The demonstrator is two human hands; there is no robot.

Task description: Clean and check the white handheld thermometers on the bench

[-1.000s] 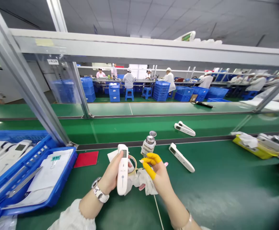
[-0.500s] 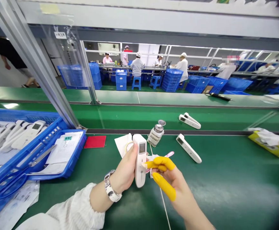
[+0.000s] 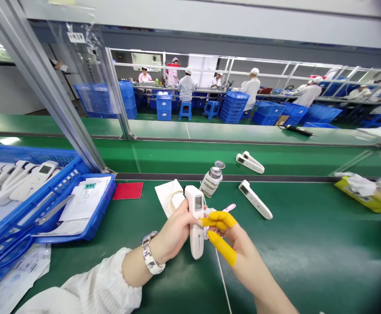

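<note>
- White handheld device (image 3: 197, 244) is being held above the worktop (image 3: 308, 244), near a bottle (image 3: 211, 183).
- Left hand (image 3: 173, 227) is gripping its body.
- Right hand (image 3: 241, 246) is reaching toward its front, thumb parted from fingers; contact cannot be confirmed.
- Current step is apparently involving the front surface; next move is likely calling for steady left-hand support.

Handheld device (image 3: 197, 245) in the person's left hand (image 3: 175, 231), over worktable (image 3: 304, 248); right hand (image 3: 225, 237) at its right side. I see bottle (image 3: 210, 185) behind, paper sheet (image 3: 163, 192) behind-left. Second device (image 3: 255, 199) right, on worktable; device pair (image 3: 252, 164) on belt (image 3: 177, 158) beyond. Far left: crate (image 3: 30, 151) holding devices (image 3: 35, 185). Right of it, tray (image 3: 105, 206) with papers (image 3: 82, 200), then card (image 3: 128, 191). Far right: bin (image 3: 355, 199).
</note>
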